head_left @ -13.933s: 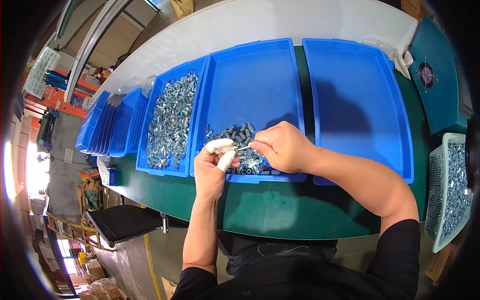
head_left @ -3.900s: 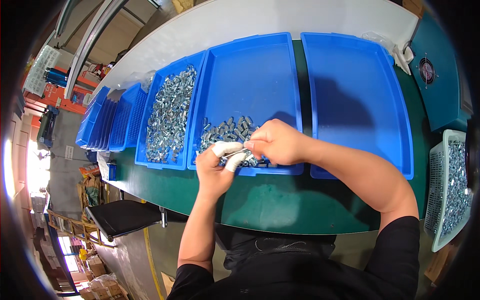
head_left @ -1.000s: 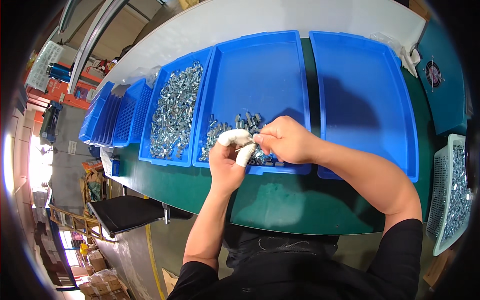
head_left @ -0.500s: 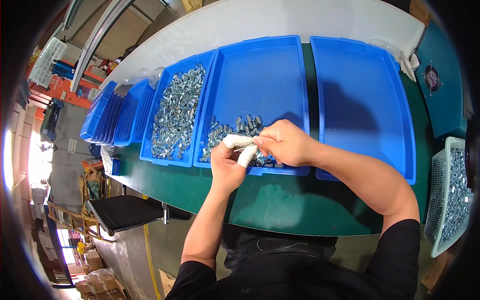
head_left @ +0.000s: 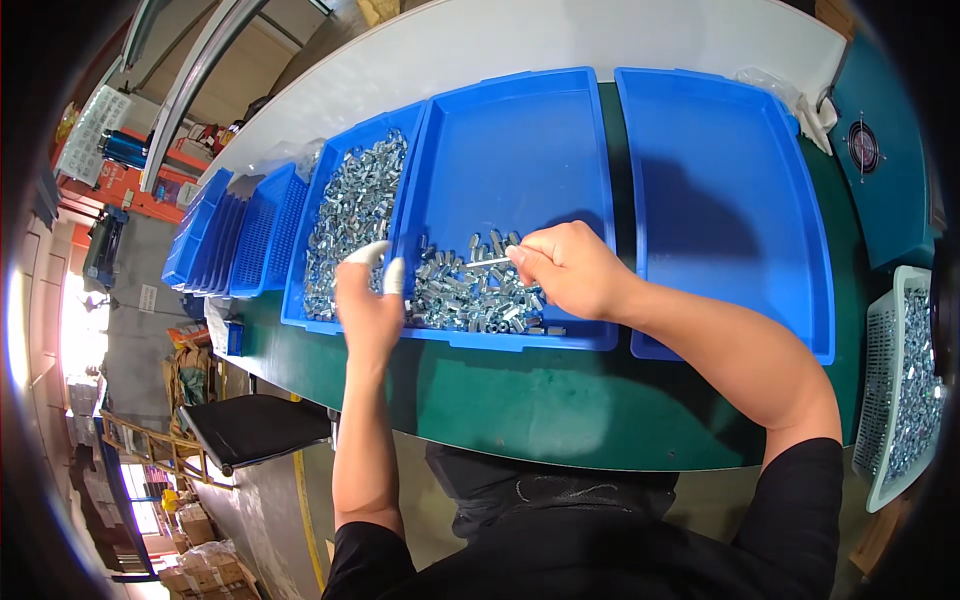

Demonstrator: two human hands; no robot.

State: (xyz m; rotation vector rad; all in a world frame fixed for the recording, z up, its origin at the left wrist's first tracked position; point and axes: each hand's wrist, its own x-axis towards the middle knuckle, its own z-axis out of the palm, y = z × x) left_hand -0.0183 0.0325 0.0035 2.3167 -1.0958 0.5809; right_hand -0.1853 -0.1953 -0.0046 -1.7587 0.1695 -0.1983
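Observation:
My right hand [head_left: 572, 268] is closed on a thin light-coloured rod [head_left: 488, 262], which points left over the middle blue tray [head_left: 510, 150]. Under it, small silvery metal pieces [head_left: 465, 305], like long nuts or spacers, lie heaped at the tray's near end. White coverings wrap the thumb and a finger of my left hand [head_left: 368, 300]. That hand hovers at the near end of the left blue tray [head_left: 312, 215], thumb and finger apart, with nothing visible between them. More of the same pieces [head_left: 360, 190] fill that tray.
A third blue tray [head_left: 730, 200] stands on the right of the green table [head_left: 540, 400]. Blue baskets [head_left: 268, 225] stand at the left. A pale green basket of metal parts [head_left: 905, 380] is beyond the right edge, below a teal machine with a fan [head_left: 865, 148].
My hands have come apart. The left moved left from the middle tray to the left tray and its fingers opened; the right rose slightly, still holding the rod.

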